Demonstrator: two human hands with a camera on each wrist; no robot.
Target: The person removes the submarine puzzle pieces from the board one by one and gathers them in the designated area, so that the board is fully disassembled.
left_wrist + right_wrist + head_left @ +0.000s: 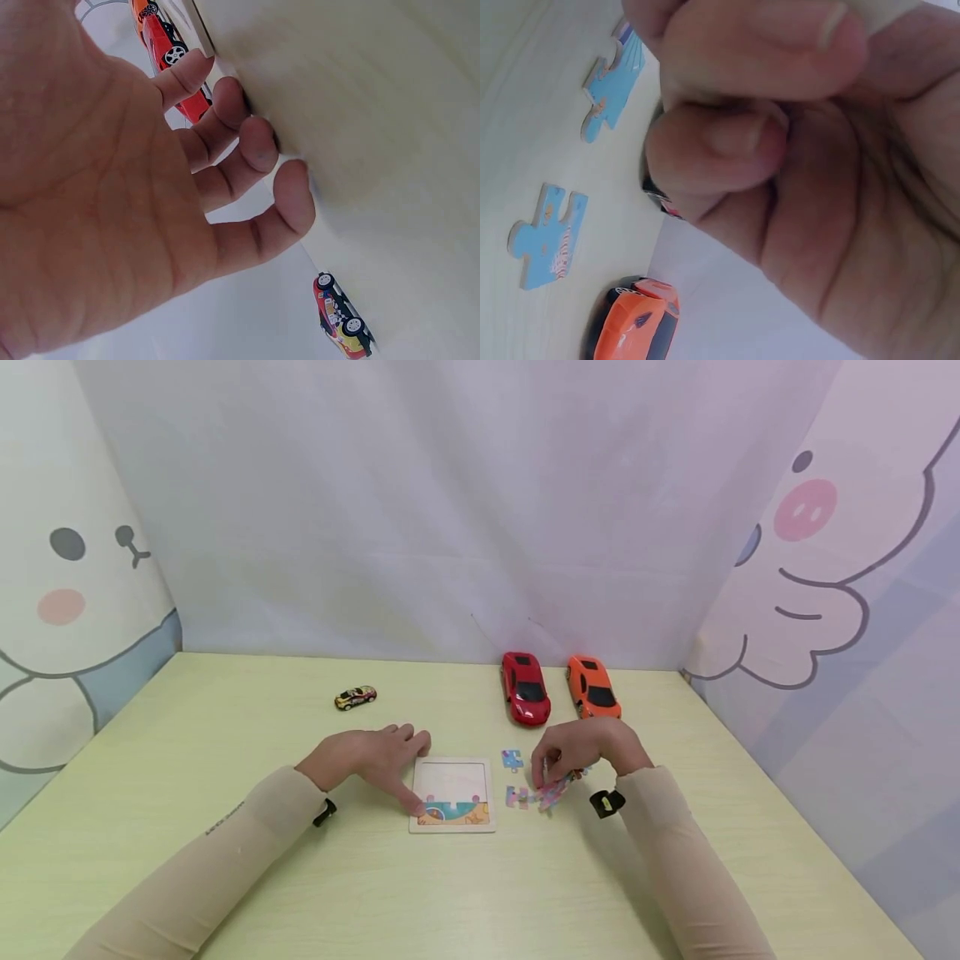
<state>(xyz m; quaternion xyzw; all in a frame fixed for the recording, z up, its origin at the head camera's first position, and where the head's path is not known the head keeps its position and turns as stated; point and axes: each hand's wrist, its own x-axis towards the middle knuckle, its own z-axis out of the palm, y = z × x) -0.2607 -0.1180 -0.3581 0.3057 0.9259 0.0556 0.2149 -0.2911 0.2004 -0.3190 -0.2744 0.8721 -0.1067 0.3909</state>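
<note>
A square wooden puzzle board [457, 829] lies flat on the table. Joined teal and orange puzzle pieces [457, 812] fill its lower part; the upper part shows a bare white base. My left hand [381, 761] rests at the board's left side, thumb on the lower left corner, other fingers [259, 146] gently bent near the upper corner. Just right of the board, my right hand [576, 747] reaches down with curled fingers [720, 142] to pink puzzle pieces [550, 797]. Its fingertips overlap them; I cannot tell whether they pinch one. Blue pieces [547, 236] lie nearby.
Behind the pieces stand a red toy car [527, 689] and an orange toy car [592, 687]. A small yellow and red toy car [356, 697] sits at the back left. A pale curtain [420, 527] hangs behind the table [390, 893].
</note>
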